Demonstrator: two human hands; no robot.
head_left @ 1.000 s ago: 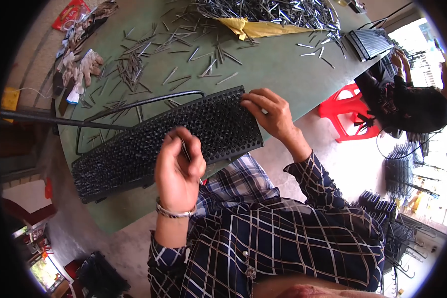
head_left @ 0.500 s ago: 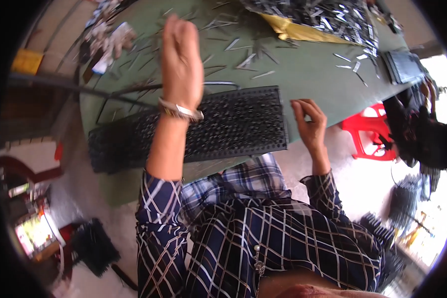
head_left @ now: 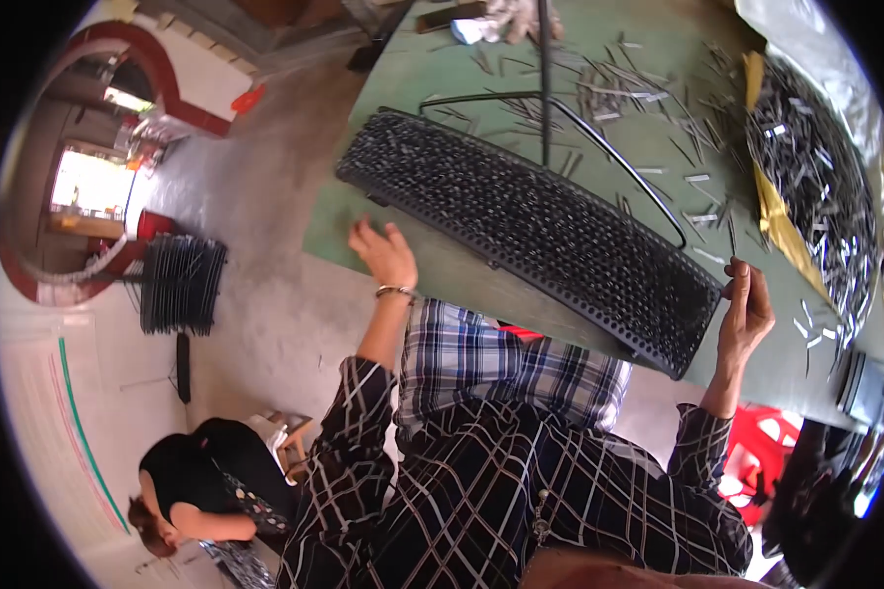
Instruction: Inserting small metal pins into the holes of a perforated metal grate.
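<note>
A long black panel (head_left: 530, 231), densely studded and with small holes along its rim, lies at a slant on the green table (head_left: 442, 245). Off its near left edge is my left hand (head_left: 387, 257), fingers apart and holding nothing. My right hand (head_left: 746, 309) is by the panel's right end with thumb and fingers pinched together. A thin dark strip (head_left: 732, 236) shows just above those fingertips; whether they grip it or the panel's corner is unclear. Behind the panel is a bent black metal rod (head_left: 609, 152).
Loose thin strips (head_left: 614, 93) are scattered beyond the panel. A heap of dark and shiny strips (head_left: 815, 167) lies on yellow-edged sheeting at the right. Gloves (head_left: 511, 18) rest at the far edge. A red plastic chair (head_left: 756, 452) stands lower right; another person (head_left: 221, 476) bends at lower left.
My view has swung left, so the panel now slants down to the right. My left hand has come off from above the panel to its near side; my right hand has reached its right end.
</note>
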